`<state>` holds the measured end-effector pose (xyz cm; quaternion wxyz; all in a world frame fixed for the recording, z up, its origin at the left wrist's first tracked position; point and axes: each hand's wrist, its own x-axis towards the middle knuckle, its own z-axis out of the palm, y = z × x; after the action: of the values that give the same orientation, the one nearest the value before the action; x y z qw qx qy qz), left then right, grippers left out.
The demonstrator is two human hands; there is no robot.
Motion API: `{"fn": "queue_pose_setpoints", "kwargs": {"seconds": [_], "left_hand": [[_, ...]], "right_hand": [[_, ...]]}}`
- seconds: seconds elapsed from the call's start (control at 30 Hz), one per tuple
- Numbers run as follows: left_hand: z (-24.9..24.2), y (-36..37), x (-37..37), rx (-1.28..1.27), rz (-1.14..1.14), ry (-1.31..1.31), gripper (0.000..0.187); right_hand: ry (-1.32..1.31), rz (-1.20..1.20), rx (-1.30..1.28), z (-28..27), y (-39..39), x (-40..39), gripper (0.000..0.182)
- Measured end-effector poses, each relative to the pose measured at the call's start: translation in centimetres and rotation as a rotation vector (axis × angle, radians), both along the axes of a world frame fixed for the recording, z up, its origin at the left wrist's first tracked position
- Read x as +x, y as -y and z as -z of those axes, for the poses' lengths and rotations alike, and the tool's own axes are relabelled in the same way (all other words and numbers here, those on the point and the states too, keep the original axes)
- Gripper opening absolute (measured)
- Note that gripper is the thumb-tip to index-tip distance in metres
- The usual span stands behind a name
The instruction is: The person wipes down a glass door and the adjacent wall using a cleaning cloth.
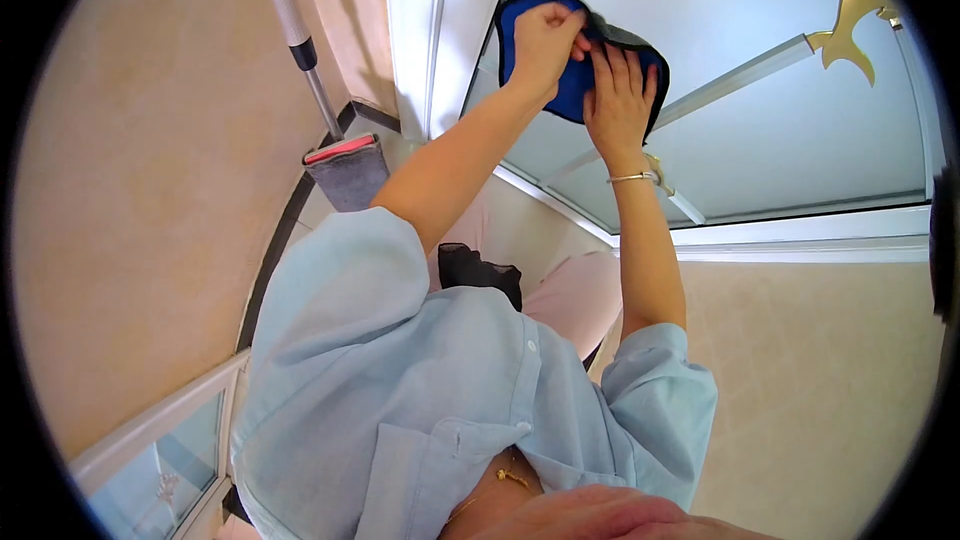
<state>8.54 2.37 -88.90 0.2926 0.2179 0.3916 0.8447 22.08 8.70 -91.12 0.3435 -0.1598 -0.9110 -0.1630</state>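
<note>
A blue cloth (572, 90) with a black border lies against a frosted glass panel (730, 20). My left hand (545, 45) is closed in a pinch at the cloth's upper edge, where a grey underside shows in a fold. Just to its right, my right hand (618, 100) rests flat on the cloth with fingers stretched out. A bracelet (632, 177) circles my right wrist.
Silver bars (740, 78) and a gold ornament (857, 10) decorate the glass, framed in white (800, 237). At left, a flat mop (345, 165) with a metal pole (288, 5) leans by the beige wall (150, 140). A glazed white frame (150, 420) stands low left.
</note>
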Motion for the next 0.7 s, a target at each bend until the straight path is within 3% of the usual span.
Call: {"fn": "queue_pose_setpoints", "kwargs": {"seconds": [0.17, 0.3, 0.5, 0.7], "left_hand": [[4.3, 1.1, -1.7, -0.154, -0.04, 0.158, 0.027], [2.0, 1.4, -3.4, -0.02, -0.016, 0.102, 0.025], [4.7, 1.7, -3.5, -0.111, 0.058, 0.148, 0.021], [2.2, 1.8, -4.1, -0.04, 0.046, 0.126, 0.02]], "right_hand": [[0.135, 0.028, 0.007, 1.0, 0.1, -0.1, 0.073], [0.117, -0.031, 0.0, 0.3, 0.7, -1.3, 0.074], [0.124, -0.011, 0.01, 1.2, 0.5, -2.0, 0.073], [0.135, -0.029, 0.022, 1.1, 0.2, -1.8, 0.074]]}}
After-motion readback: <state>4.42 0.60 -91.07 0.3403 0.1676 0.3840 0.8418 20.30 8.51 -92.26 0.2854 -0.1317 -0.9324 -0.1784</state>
